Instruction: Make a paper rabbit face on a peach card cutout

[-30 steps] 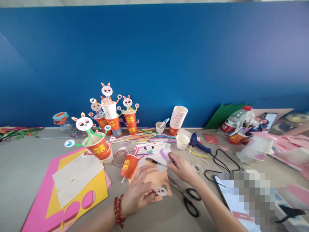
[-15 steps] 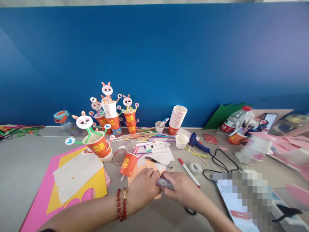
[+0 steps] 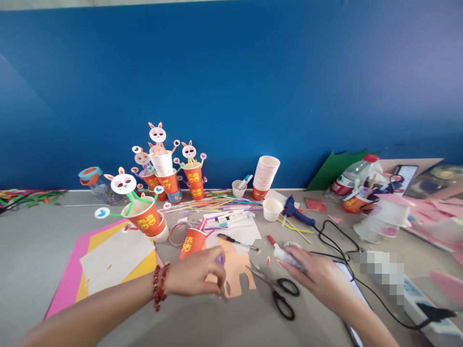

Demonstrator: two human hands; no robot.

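Observation:
My left hand (image 3: 197, 272) is closed with a small purple cap (image 3: 220, 259) in it, over the edge of a cut-out sheet of orange paper (image 3: 235, 277). Whether its fingertips pinch anything else is hard to see. My right hand (image 3: 318, 274) grips a glue stick (image 3: 290, 259), its whitish end uncovered and pointing left. Between the hands lie black-handled scissors (image 3: 277, 289), blades partly apart, touching the paper. A small orange paper piece (image 3: 268, 260) rests beside them. A tipped red paper cup (image 3: 193, 242) with straws stands just behind my left hand.
Rabbit-faced cup figures (image 3: 144, 217) stand at the left behind pink and yellow sheets (image 3: 67, 284). A glue gun (image 3: 298, 212) with its black cord, a cup stack (image 3: 265, 178) and loose straws lie at the back. A power strip (image 3: 412, 294) is at the right.
My hands have moved apart, the glue stick going right in my right hand and the purple cap left in my left. The scissors and more orange paper have come into view.

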